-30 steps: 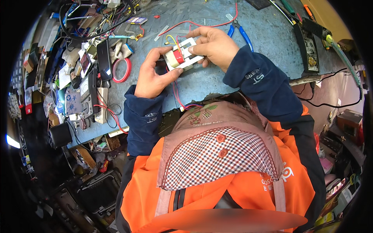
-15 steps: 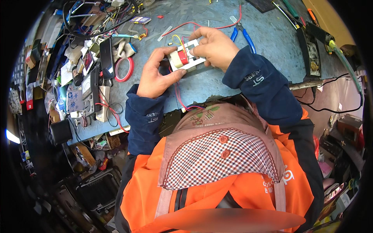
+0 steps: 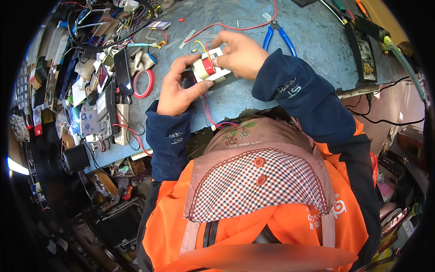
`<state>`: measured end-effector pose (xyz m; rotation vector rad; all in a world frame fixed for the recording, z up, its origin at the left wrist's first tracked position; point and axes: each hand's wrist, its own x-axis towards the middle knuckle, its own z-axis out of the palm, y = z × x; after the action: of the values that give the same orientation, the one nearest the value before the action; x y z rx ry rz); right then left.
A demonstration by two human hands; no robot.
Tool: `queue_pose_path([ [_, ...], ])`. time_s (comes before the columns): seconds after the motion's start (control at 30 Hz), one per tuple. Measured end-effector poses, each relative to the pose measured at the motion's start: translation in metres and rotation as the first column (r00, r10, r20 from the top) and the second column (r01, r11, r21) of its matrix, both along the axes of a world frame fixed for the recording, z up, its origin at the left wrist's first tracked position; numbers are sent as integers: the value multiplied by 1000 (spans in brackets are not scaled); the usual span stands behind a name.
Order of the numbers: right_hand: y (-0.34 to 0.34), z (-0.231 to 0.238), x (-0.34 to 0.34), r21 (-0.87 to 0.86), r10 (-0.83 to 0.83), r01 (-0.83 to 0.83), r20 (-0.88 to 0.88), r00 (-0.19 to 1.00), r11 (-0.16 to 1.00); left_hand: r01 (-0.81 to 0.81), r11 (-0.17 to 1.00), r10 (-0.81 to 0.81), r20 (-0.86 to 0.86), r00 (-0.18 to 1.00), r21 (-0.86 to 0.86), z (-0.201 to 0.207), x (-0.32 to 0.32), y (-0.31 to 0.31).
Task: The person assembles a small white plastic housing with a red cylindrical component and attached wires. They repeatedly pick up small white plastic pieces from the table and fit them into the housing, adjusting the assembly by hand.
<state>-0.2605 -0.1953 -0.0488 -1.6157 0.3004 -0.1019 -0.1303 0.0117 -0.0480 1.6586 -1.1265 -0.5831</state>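
Now both hands hold a small white switch (image 3: 209,69) at 12 o'clock over the bench (image 3: 312,50). Left hand (image 3: 179,88) pinches its edge; right hand (image 3: 242,54) curls on top. It seems light, rigid, thin wires (image 3: 206,106) fragile; better grip the body.

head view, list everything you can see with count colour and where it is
small electrical part: one, white with a red piece and yellow wire, held over the bench between both hands
red wire: one, runs from the part up across the bench
pliers: one, blue handles, on the bench past the right hand
tape roll: one, red ring, left of the left hand
phone: one, black, beside the tape roll
meter: one, grey, in the clutter at bench left
bench: one, blue-grey, scratched
checked cloth: one, brown and white, over an orange jacket
hands: left hand and right hand, bare, dark blue sleeves, both gripping the part
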Motion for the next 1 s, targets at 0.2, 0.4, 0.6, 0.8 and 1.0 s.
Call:
queue_pose_path([
  [0.2, -1, -12, 3, -6, 54, -54, 72, 996, 999, -43, 999, 44, -56, 997, 14, 2, 0, 2],
  [0.4, -6, -16, -12, 144, 232, -262, 195, 953, 954, -24, 1000, 24, 36, 999, 20, 1, 3, 5],
  [0.6, -1, -18, -5, 131, 270, -311, 258, 928, 942, 11, 1000, -13, 64, 998, 27, 1, 6, 5],
  [0.8, -7, -5, 0, 74, 427, -440, 143, 893, 895, 39, 999, -39, 119, 992, -2, 3, 10, 6],
  [1.0, 5, 1, -10, -82, 256, -248, 105, 961, 965, 58, 996, -52, -87, 995, 63, 8, 7, 9],
])
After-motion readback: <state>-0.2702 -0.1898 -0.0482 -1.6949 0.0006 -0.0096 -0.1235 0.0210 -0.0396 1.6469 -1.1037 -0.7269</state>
